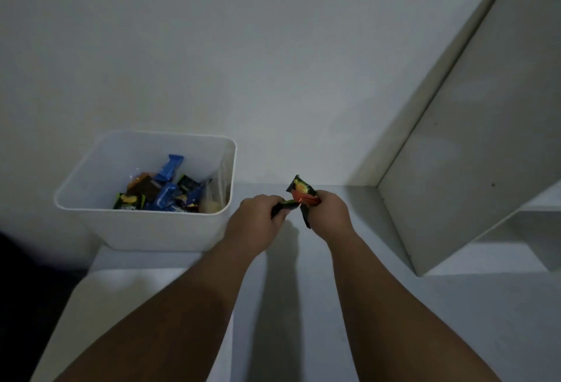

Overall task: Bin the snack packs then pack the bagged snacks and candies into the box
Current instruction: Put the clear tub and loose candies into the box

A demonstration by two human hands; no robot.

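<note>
A white rectangular plastic bin (145, 230) stands at the far left of a white tabletop (425, 321), close to a plain white wall (273, 47). In the bottom of the bin lies a loose heap of snacks: several blue wrapped packs (170, 167), a black and green pack (129, 201) at the near left, a brown pack (145, 187) behind it, and a clear plastic bag (215, 196) leaning against the right wall. Just right of the bin, both bare forearms reach out over the tabletop and the hands come together above it. The left hand (258, 217) has its fingers curled round a dark foil snack pack (283, 207), seen nearly edge on, with its free end pointing right. The right hand (329, 214) grips a black foil snack pack printed in orange and red (302, 192); its upper end sticks up and away from the fist and its lower end hangs beneath it. The two packs meet between the hands, though whether they actually touch cannot be told. The hands cast a dark shadow on the tabletop beneath them. At the far right a tall white flat panel (470, 139) rises at a slant, with a white shelf (540, 199) beside it.
</note>
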